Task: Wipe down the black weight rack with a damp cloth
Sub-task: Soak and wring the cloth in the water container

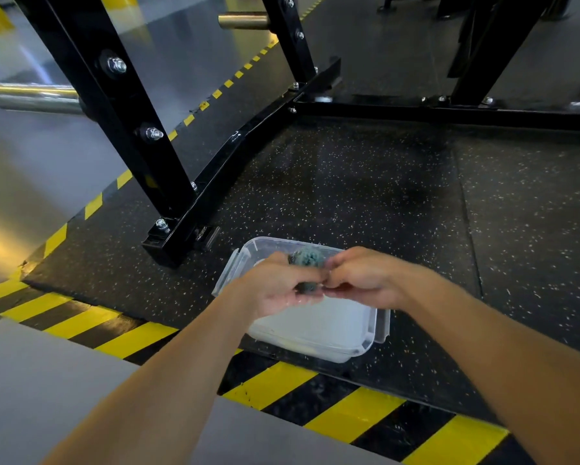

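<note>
A small blue-grey cloth (307, 258) is bunched into a tight wad between both hands, just above a clear plastic tub (369, 333) of water on the floor. My left hand (275, 286) grips the wad from the left and my right hand (362, 280) grips it from the right, fingers curled round it. The black weight rack (121, 105) rises to the upper left, its bolted uprights meeting a base rail (221, 169) that runs along the floor past the tub.
Speckled black rubber matting (349, 189) lies under the rack and tub. Yellow-and-black hazard striping (137, 337) borders the mat near me and along the left. Steel plate pegs (33, 97) stick out of the rack at left. More black frame members stand at the upper right.
</note>
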Demonstrator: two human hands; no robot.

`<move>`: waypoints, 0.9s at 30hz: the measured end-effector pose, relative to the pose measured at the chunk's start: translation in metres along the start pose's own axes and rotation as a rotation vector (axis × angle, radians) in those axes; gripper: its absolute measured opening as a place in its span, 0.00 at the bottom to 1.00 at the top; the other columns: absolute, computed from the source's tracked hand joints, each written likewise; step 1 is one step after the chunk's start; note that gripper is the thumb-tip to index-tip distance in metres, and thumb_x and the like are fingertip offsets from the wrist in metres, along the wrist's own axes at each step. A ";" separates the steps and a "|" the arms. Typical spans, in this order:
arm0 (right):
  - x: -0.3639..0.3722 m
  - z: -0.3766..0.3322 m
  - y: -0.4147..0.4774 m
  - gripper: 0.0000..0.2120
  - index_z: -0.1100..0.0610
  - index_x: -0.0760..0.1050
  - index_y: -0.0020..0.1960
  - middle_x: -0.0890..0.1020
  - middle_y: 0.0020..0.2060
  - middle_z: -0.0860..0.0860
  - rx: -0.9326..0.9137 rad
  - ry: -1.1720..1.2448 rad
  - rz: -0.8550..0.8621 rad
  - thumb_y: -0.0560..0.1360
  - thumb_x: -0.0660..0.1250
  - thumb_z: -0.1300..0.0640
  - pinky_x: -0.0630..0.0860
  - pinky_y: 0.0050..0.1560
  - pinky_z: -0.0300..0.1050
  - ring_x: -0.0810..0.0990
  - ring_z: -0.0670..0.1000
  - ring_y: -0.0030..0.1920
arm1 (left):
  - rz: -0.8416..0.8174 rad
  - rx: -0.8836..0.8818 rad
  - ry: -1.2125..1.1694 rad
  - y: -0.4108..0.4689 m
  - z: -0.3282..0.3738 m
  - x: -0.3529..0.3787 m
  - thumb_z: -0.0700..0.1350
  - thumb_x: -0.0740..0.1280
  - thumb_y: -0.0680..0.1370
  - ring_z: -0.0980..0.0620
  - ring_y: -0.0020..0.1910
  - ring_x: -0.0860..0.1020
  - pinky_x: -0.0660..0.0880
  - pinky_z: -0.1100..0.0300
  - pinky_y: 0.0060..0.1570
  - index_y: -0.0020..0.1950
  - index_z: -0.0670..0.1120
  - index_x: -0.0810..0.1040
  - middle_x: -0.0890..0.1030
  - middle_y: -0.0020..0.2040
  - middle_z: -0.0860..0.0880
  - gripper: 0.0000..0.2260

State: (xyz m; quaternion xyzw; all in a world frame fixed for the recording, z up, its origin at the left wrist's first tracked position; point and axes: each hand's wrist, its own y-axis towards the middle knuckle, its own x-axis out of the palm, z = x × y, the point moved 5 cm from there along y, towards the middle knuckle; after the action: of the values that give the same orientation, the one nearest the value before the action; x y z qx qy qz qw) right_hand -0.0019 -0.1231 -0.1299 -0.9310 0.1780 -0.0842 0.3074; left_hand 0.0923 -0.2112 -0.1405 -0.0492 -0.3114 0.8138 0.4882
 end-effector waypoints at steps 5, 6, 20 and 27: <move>-0.002 -0.008 -0.001 0.08 0.67 0.78 0.53 0.80 0.52 0.62 0.069 0.033 -0.163 0.74 0.69 0.70 0.78 0.55 0.48 0.79 0.56 0.51 | 0.085 0.337 1.033 -0.005 0.019 0.009 0.34 0.71 0.73 0.50 0.40 0.77 0.75 0.58 0.37 0.54 0.43 0.73 0.79 0.44 0.48 0.13; 0.001 -0.007 0.003 0.12 0.67 0.77 0.57 0.79 0.53 0.62 0.073 0.017 -0.173 0.73 0.69 0.71 0.79 0.54 0.48 0.79 0.57 0.51 | 0.083 0.411 1.156 -0.005 0.022 0.015 0.36 0.71 0.74 0.50 0.44 0.77 0.74 0.59 0.39 0.58 0.44 0.70 0.78 0.47 0.48 0.16; 0.029 -0.011 0.002 0.07 0.53 0.71 0.42 0.77 0.38 0.47 -0.223 -1.233 0.176 0.78 0.64 0.57 0.66 0.31 0.42 0.75 0.49 0.36 | 0.068 0.289 1.689 0.008 0.031 0.013 0.42 0.66 0.75 0.47 0.32 0.76 0.70 0.59 0.32 0.39 0.43 0.77 0.75 0.28 0.51 0.06; 0.038 -0.009 -0.005 0.14 0.61 0.65 0.62 0.75 0.45 0.50 -0.411 -1.542 0.205 0.77 0.62 0.65 0.70 0.37 0.47 0.78 0.55 0.46 | 0.030 -0.034 1.434 0.014 0.012 -0.004 0.40 0.65 0.75 0.48 0.28 0.69 0.66 0.60 0.30 0.37 0.46 0.73 0.73 0.29 0.47 0.08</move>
State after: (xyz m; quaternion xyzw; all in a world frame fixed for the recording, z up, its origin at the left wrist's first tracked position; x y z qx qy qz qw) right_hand 0.0318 -0.1386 -0.1176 -0.7439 0.0120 0.6455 0.1724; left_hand 0.0792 -0.2244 -0.1392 -0.5835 0.0742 0.5828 0.5607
